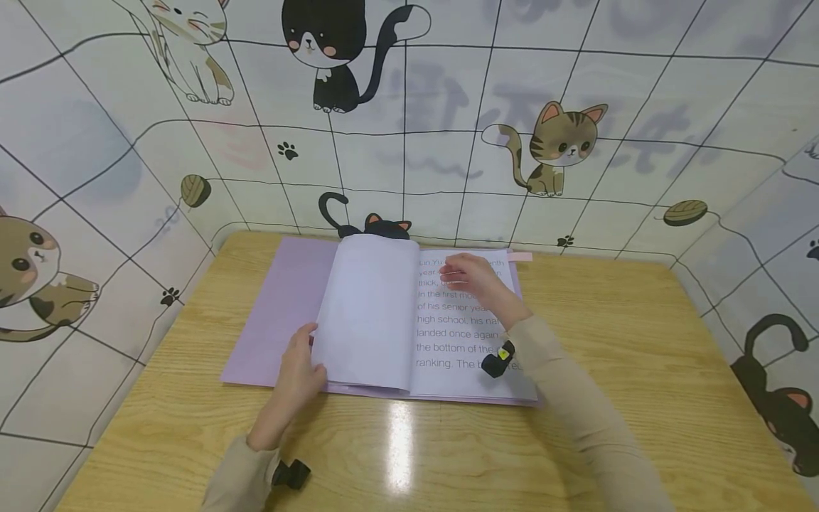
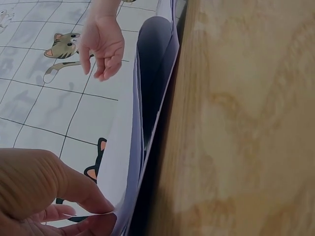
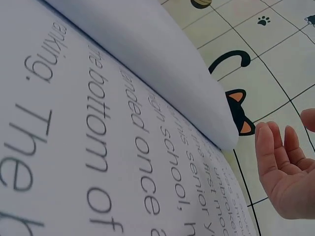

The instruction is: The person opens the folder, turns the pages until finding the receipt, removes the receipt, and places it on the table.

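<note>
An opened book with a purple cover (image 1: 271, 313) lies on the table. Its left page (image 1: 367, 313) is blank and bulges upward, while the right page (image 1: 448, 334) carries large printed English text. My left hand (image 1: 297, 373) pinches the blank page's outer edge near the lower left corner; the left wrist view shows the thumb (image 2: 86, 189) against the paper. Above the upper part of the printed page hovers my right hand (image 1: 480, 281), its fingers loosely bent and nothing in them. The right wrist view shows this hand (image 3: 285, 172) apart from the paper.
The wooden table (image 1: 614, 334) extends on both sides of the book. A pale pink tab (image 1: 521, 257) sticks out at the book's upper right. Behind stands a tiled-pattern wall (image 1: 441, 163) with cartoon cats. Each wrist wears a small black device (image 1: 291, 474).
</note>
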Demonstrator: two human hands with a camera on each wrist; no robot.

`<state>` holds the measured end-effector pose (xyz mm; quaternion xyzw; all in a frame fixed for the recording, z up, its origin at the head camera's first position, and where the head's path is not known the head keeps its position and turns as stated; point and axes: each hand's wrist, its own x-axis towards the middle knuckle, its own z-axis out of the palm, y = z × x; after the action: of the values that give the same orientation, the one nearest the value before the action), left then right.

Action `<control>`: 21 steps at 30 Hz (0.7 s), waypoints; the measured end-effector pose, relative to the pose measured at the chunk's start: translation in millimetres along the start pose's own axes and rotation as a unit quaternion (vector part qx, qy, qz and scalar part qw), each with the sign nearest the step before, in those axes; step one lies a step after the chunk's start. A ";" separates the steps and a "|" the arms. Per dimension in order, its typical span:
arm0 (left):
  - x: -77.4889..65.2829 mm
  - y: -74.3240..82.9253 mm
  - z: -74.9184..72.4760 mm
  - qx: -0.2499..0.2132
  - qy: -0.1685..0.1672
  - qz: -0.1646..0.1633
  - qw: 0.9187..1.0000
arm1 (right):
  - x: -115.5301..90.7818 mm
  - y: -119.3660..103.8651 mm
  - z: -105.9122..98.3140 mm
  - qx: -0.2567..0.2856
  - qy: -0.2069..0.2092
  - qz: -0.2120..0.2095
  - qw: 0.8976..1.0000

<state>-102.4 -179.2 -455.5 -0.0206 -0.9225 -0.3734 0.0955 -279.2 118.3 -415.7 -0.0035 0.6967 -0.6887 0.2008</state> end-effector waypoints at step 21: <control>0.8 -10.2 4.7 0.035 -0.036 -0.029 0.998 | 14.4 5.6 -69.3 -0.043 0.113 0.044 0.992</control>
<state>-105.0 -183.4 -465.7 -0.0034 -0.9380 -0.3426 0.0518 -310.7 180.9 -427.1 0.0962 0.7436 -0.6444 0.1503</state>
